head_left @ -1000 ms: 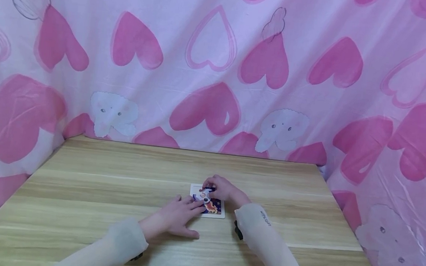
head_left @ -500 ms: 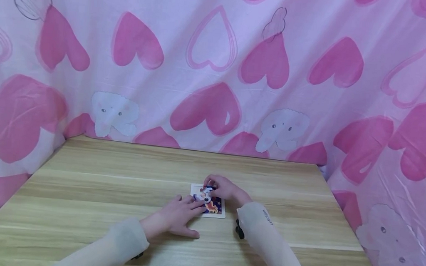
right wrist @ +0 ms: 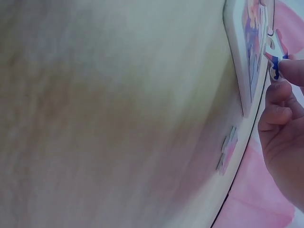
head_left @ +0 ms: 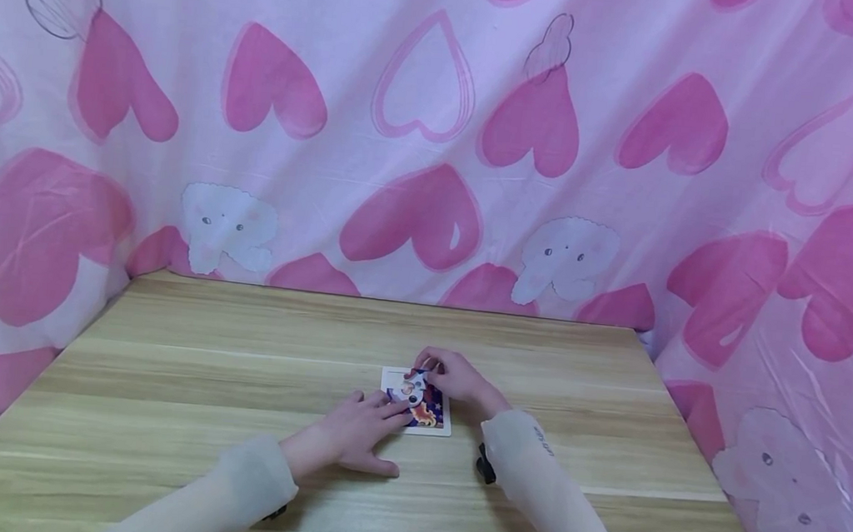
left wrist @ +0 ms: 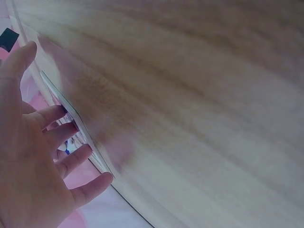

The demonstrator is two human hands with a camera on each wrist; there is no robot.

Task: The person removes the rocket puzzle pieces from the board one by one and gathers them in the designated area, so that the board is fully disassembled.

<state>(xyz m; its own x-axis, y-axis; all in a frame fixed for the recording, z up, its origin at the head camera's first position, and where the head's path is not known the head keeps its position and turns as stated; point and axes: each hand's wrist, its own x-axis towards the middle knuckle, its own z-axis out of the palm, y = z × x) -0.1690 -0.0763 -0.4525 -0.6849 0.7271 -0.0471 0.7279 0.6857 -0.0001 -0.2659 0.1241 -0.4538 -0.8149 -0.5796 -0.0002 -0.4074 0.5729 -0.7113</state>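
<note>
A small jigsaw puzzle board (head_left: pixel 446 428) with a white border and a purple and orange picture lies on the table. My left hand (head_left: pixel 361 434) rests on its left side with the fingers extended; in the left wrist view the fingertips (left wrist: pixel 80 127) reach over the board's edge. At the board's far edge, my right hand (head_left: pixel 457 379) pinches a puzzle piece (right wrist: pixel 274 58) between thumb and finger. That piece is white and blue on the side seen in the right wrist view, and it is tilted above the board. Fingers partly cover the picture.
Another loose puzzle piece (right wrist: pixel 228 151) lies flat on the table beside the board in the right wrist view; in the head view I cannot make it out. The wooden table (head_left: pixel 200 365) ends at a pink heart-patterned curtain (head_left: pixel 415 215) behind and at both sides.
My right hand has shifted slightly to the right and away from me, and the pinched piece has moved and turned with it. The left hand and the board have stayed in place.
</note>
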